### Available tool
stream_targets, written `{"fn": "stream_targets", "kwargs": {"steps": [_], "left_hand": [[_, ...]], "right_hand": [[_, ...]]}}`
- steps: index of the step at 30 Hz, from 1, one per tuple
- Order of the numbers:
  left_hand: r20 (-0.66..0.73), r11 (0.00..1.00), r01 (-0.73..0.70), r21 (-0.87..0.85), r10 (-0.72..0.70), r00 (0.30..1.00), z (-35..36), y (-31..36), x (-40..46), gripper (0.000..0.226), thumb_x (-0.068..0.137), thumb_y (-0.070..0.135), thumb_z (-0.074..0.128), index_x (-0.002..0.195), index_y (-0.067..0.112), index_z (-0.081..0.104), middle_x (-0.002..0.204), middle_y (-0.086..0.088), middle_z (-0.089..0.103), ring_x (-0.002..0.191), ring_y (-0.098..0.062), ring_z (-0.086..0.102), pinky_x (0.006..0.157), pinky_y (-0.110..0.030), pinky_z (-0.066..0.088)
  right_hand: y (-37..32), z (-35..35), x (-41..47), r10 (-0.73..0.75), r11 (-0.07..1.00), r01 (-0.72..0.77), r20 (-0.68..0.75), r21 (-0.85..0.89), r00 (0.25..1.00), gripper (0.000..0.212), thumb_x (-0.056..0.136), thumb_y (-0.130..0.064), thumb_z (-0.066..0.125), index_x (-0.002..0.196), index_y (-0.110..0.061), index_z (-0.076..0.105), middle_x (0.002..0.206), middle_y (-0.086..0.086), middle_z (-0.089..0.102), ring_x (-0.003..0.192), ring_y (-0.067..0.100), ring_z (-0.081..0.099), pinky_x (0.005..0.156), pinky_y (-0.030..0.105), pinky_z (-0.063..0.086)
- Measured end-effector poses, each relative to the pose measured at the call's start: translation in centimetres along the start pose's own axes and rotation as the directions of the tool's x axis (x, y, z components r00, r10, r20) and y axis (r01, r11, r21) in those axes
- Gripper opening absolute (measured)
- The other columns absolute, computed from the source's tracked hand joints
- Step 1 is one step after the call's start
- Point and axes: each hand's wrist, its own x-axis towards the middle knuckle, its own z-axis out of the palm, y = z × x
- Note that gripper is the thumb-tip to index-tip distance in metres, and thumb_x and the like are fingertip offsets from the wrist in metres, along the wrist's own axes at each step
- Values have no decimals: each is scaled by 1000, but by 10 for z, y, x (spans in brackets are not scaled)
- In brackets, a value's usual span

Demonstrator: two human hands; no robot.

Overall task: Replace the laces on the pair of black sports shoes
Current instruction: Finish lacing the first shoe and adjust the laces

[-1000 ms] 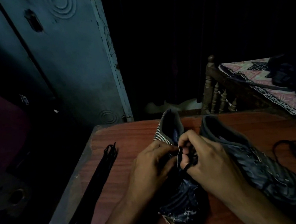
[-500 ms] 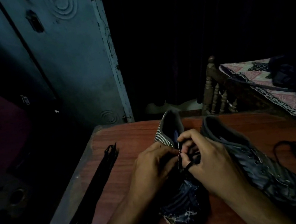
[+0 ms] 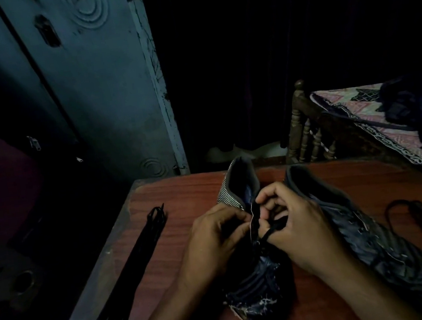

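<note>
The wooden table [image 3: 183, 206] carries both black shoes: one shoe [image 3: 259, 287] sits under the hands, toe toward the person, and the other shoe [image 3: 362, 234] lies just beside it on the right. A loose lace [image 3: 398, 207] rests right of that, and a bundle of laces [image 3: 145, 238] lies along the left edge. The left hand [image 3: 215, 242] grips the shoe's upper edge. The right hand [image 3: 301, 225] pinches a lace [image 3: 272, 228] near the top eyelets. Judging by this, holding the shoe steady and pulling the lace straight should work best.
</note>
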Motion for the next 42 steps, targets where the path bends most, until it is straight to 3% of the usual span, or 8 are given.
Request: {"fn": "stream_targets", "kwargs": {"steps": [3, 6, 13, 19, 26, 30, 38, 42], "left_hand": [[-8, 999, 6, -36, -6, 1000, 1, 1, 0, 7, 89, 27, 75, 96, 27, 77, 96, 14, 69, 93, -5, 68, 80, -21, 53], [-8, 999, 16, -44, -17, 1000, 2, -1, 0, 8, 89, 24, 77, 98, 25, 78, 97, 14, 69, 94, -7, 68, 81, -27, 55], [-11, 998, 3, -64, -4, 1000, 0, 4, 0, 11, 89, 16, 79, 98, 23, 79, 96, 13, 70, 93, -8, 69, 80, -18, 51], [-20, 997, 11, -71, -13, 1000, -1, 8, -1, 13, 88, 14, 80, 96, 24, 80, 94, 14, 72, 91, -4, 70, 80, -17, 52], [45, 980, 150, -128, -145, 988, -1, 11, -1, 12, 91, 14, 77, 97, 24, 80, 94, 15, 77, 89, -1, 72, 83, -29, 58], [72, 940, 227, -254, -216, 974, -1, 15, -2, 19, 90, 6, 74, 94, 23, 81, 91, 10, 79, 86, -5, 74, 81, -30, 58], [104, 867, 296, -401, -277, 955, 2, 19, -2, 13, 83, 28, 73, 92, 24, 81, 88, 0, 79, 82, -10, 72, 78, -34, 57], [110, 877, 292, -382, -271, 956, 3, 14, -1, 14, 80, 40, 77, 90, 31, 80, 90, 1, 79, 85, -13, 73, 84, -48, 59]], "right_hand": [[1, 0, 0, 4, 1000, -3, 24, -14, 1000, 37, 78, -7, 74, 94, -33, 55, 83, -13, 62, 70, 8, 63, 62, 28, 51], [1, 0, 0, -2, 1000, 2, 21, -10, 1000, 38, 77, -6, 75, 95, -33, 55, 83, -13, 63, 69, 7, 64, 61, 20, 49], [1, 2, -1, -36, 997, 34, -18, -74, 999, 40, 77, -7, 75, 95, -35, 53, 84, -13, 59, 73, 8, 62, 61, 30, 51], [3, 3, -1, -40, 996, 38, -29, -77, 999, 40, 76, -5, 73, 94, -34, 53, 78, -11, 59, 73, 8, 61, 61, 26, 50], [3, -1, 0, -9, 1000, 10, 26, -26, 1000, 43, 76, -5, 76, 99, -33, 54, 82, -13, 63, 68, 7, 64, 59, 15, 46], [2, 2, -1, -29, 998, 28, -7, -58, 1000, 42, 75, -3, 76, 97, -32, 53, 83, -14, 60, 72, 7, 62, 59, 21, 48], [0, -3, -1, -37, 999, 38, 38, -29, 999, 40, 78, -12, 74, 100, -38, 53, 84, -14, 64, 72, 7, 65, 65, 32, 53], [-2, -2, -1, -26, 999, 26, 24, -24, 999, 38, 78, -15, 75, 101, -37, 54, 85, -15, 65, 69, 9, 64, 63, 32, 52]]}}
